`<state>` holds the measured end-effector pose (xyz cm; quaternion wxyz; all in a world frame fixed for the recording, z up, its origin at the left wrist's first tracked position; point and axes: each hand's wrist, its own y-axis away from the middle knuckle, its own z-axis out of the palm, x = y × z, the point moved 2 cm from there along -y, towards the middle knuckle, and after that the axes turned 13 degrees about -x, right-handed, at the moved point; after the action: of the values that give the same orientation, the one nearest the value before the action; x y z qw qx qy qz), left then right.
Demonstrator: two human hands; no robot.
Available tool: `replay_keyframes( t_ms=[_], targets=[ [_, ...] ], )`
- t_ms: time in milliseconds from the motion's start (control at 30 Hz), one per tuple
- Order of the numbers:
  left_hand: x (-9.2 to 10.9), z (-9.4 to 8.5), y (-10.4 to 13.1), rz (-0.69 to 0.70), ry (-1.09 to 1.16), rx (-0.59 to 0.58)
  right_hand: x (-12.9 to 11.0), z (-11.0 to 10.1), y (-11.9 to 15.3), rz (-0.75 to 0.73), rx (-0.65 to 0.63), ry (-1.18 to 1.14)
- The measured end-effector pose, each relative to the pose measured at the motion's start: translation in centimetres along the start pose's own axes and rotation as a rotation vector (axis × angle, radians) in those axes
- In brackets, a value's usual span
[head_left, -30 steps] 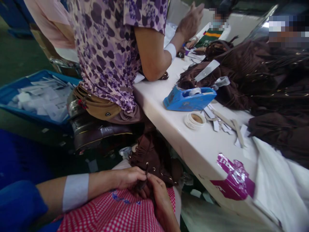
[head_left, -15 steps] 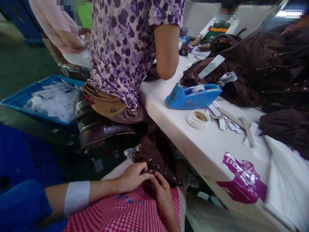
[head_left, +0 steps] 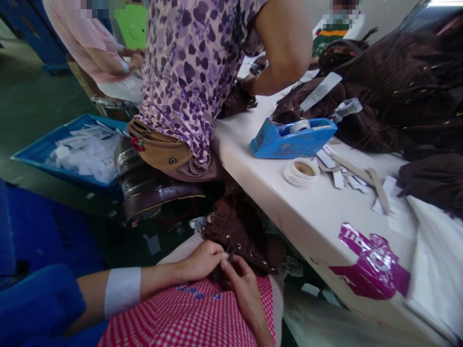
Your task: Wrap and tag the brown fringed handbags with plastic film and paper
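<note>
Fingers of the right hand (head_left: 248, 285) pinching a thin dark cord (head_left: 230, 252) beside a soft brown bag (head_left: 249, 232)

The right thumb and forefinger are closing narrow around the cord. The left hand (head_left: 201, 261) is meeting them from the left, its fingers drawn close together; its pads are hiding, so whether they are gripping too, I cannot tell. The bag is lying over the person's lap, just beyond both hands and to the near left of the worktop (head_left: 265, 185), its fringe (head_left: 220, 218) hanging on the left and its metal eyelets (head_left: 239, 246) showing towards the hands.

Judging by its folds, the bag is probably handling as light and limp, sagging wherever nothing is supporting it. Its surface is looking matt, so it is likely gripping well rather than slipping, and little about it is seeming fragile. The cord is looking bendy and narrow, calling for fingertips close to its end, where a short length is staying stiffer than a long one. For steadying the body, the firmer edge by the eyelets is offering a better hold than the fringe, whose loose strands are likely giving way and tangling.
</note>
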<state>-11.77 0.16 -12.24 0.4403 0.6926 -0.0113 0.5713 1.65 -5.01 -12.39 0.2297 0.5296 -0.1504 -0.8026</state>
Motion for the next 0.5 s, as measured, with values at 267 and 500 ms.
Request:
replay_keyframes(
  t_ms=[267, 500],
  targets=[
    [-0.8, 0.4, -0.1, -0.079, 0.227, -0.166, 0.9, -0.6, 0.0, -0.030, -0.060, -0.065],
    [-0.6, 1.0, -0.1, 0.017, 0.193, -0.161, 1.7, -0.4, -0.4, -0.021, -0.138, -0.044]
  ],
)
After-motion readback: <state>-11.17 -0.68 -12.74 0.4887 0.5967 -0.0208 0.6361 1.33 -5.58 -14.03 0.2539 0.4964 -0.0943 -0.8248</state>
